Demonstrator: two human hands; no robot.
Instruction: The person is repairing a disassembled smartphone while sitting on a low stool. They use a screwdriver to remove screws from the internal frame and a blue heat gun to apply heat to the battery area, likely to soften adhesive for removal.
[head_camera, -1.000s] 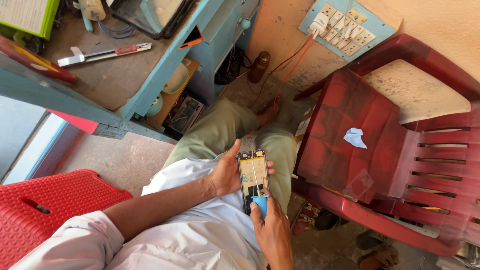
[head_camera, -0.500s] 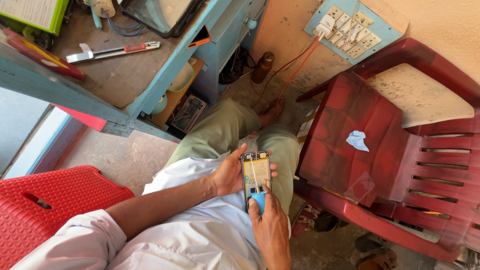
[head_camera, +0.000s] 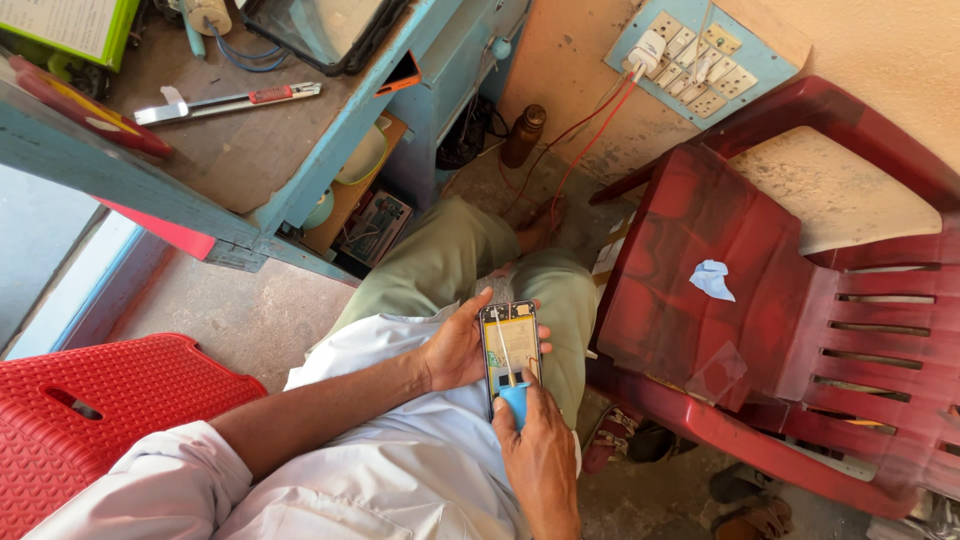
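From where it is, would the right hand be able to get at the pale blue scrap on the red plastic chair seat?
Probably yes: the scrap lies uncovered, but the right hand holds a blue-handled screwdriver.

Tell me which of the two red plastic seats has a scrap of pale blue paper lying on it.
The red armchair on the right by the wall, with armrests and a slatted back. The red stool at lower left has a handle slot and no paper.
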